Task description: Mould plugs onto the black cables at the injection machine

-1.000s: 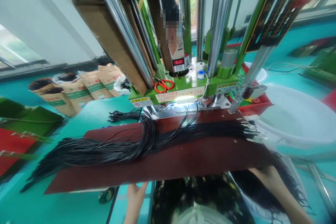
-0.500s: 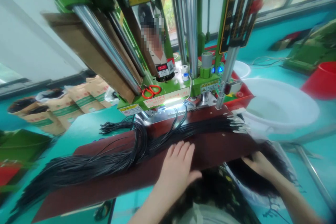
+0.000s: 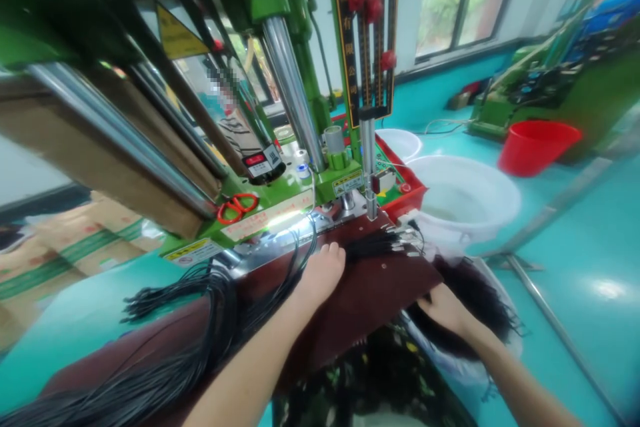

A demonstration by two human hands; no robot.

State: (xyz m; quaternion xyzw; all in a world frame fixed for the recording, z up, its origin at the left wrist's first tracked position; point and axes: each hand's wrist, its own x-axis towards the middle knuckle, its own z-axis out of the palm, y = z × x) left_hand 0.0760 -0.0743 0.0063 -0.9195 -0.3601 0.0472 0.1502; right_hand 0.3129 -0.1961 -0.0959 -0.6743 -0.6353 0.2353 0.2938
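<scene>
A long bundle of black cables [image 3: 370, 245] lies across a dark red-brown board [image 3: 370, 287], its pale ends fanned at the right. My left hand [image 3: 326, 270] is on the bundle, its fingers curled over the cables and closed. Toward the left, the looser black cables [image 3: 145, 360] spread over the board. My right hand [image 3: 447, 312] is at the board's right corner, beside a lined bin [image 3: 515, 347] of black cables. The right fingers are partly hidden, so their grip does not show.
A green press [image 3: 280, 180] with steel columns stands behind the board; orange-handled scissors [image 3: 237, 208] rest on it. White tubs [image 3: 465, 193], a red bucket [image 3: 537, 147] and a metal stand leg [image 3: 555, 330] are right. Paper sacks [image 3: 100, 233] stand left. A person is behind the press.
My left hand has moved forward onto the bundle, and its spread fingers have curled over the cables. My right hand remains by the board's corner. The view has swung right.
</scene>
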